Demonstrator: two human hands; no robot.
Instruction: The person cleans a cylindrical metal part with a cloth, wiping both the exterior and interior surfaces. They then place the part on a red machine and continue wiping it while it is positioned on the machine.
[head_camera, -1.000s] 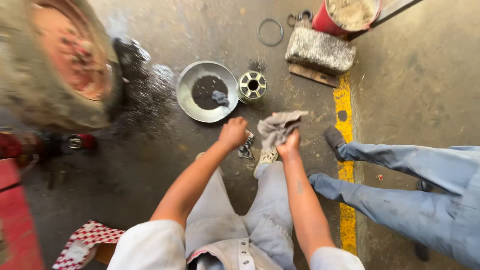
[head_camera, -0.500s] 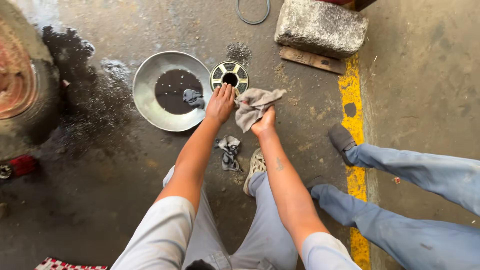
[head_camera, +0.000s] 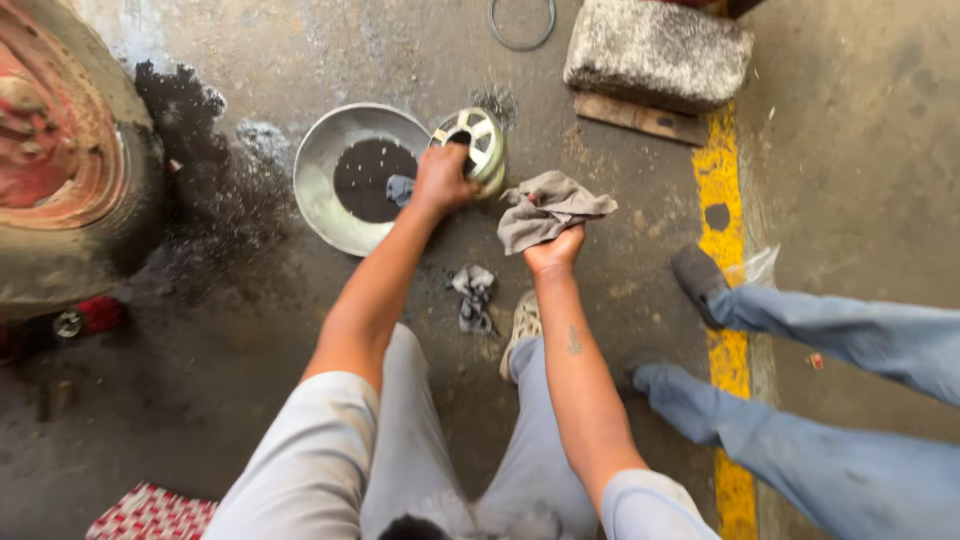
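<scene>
The person is squatting over a stained grey concrete floor, knees in light grey trousers showing at the bottom of the view. The left hand is gripping a round, pale metal bearing cage with spoked openings, fingers wrapped around its near edge and tipping it up on its side just beside the rim of a shallow round metal pan. That pan is holding a pool of dark oil with a small bluish rag lying in it. The right hand is closing on a crumpled grey-brown cloth, holding it bunched above the fist, near the bearing cage but not touching it. A small dirty scrap of rag is lying on the floor between the forearms. At the left, a large worn tyre with a reddish wheel hub is standing at the edge of an oily patch. A rough grey stone block is resting on a wooden board at the top. Another person's legs in blue jeans are stretching across a yellow painted line at the right.
</scene>
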